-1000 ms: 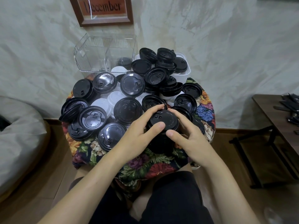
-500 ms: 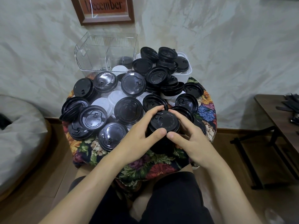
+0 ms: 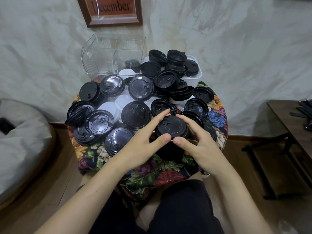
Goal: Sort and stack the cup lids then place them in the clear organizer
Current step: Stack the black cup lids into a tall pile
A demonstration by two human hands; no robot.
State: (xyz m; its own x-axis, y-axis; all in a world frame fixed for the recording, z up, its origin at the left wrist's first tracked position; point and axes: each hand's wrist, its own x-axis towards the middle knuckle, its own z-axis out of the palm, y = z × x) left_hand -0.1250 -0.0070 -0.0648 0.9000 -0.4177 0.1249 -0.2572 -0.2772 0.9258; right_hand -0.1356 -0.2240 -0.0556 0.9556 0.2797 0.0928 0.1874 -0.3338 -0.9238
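Observation:
A tall stack of black cup lids (image 3: 171, 127) stands near the front of the small round table. My left hand (image 3: 143, 146) grips its left side, thumb in front and fingers behind. My right hand (image 3: 200, 146) grips the right side the same way. Several loose black lids (image 3: 135, 114) and a few white lids (image 3: 108, 107) cover the floral tablecloth (image 3: 152, 173). The clear organizer (image 3: 113, 56) stands at the back left, with a few black lids in its right compartment.
A white tub (image 3: 195, 76) heaped with black lids sits at the back right of the table. A grey beanbag (image 3: 20, 141) lies on the left, a dark wooden side table (image 3: 293, 122) on the right. A framed sign (image 3: 111, 9) hangs on the wall.
Both hands have stayed on the stack. My thumbs have come closer together at its front, and the view has shifted slightly.

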